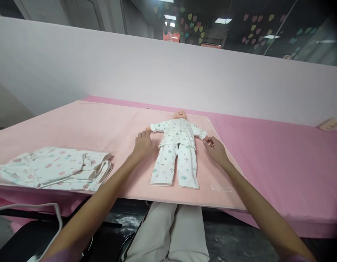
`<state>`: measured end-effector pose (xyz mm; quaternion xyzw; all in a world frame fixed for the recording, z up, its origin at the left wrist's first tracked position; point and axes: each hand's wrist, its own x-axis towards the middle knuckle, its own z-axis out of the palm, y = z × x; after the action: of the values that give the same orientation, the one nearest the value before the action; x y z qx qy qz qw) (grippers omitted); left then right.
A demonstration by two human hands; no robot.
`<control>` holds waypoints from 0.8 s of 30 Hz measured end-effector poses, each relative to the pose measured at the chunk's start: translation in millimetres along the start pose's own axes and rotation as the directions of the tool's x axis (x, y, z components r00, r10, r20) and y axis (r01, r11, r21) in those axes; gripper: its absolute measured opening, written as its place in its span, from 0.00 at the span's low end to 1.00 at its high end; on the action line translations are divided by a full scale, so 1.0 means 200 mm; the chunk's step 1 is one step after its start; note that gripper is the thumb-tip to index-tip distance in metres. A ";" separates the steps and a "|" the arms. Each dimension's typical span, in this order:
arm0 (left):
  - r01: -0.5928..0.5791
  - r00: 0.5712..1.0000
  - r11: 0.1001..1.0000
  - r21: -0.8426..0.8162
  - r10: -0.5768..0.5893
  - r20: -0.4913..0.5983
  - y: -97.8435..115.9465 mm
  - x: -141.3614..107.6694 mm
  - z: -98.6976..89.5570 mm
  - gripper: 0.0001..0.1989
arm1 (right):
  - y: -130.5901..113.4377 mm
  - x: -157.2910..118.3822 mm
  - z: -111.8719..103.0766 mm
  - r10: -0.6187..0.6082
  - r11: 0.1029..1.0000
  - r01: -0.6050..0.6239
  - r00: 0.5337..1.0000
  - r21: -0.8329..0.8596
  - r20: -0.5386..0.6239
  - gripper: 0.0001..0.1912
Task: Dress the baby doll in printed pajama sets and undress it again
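From my feed I see a white partition (168,72) standing behind the desk (288,163). Above it, dark glass (234,22) carries heart-shaped stickers (197,27) in several colours, with bright ceiling lights (223,20) showing there. A pale object (332,123) lies at the right, against the partition. At lower left I see a white cable (57,214) beside a black chair (18,240).

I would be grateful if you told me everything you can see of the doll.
The doll lies face up on the peach sheet, head away from the person, arms spread, legs slightly apart. It wears a white, cloth-like long-sleeved top and matching loose trousers, both with small printed figures; no feet show. The left hand and right hand are at its small hands; firm grip cannot be told.
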<state>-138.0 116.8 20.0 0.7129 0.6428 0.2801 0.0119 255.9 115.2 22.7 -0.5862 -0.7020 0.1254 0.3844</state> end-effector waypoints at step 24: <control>-0.095 0.991 0.988 0.122 0.106 -0.087 -0.33 0.53 0.30 0.19 | 0.43 0.40 0.26 -0.280 0.875 0.181 0.946 -0.449 -0.165 0.25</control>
<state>-171.2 247.4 -14.9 0.7299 0.6213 0.2752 -0.0743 281.1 227.9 -34.0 -0.5782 -0.7293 -0.1460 0.3354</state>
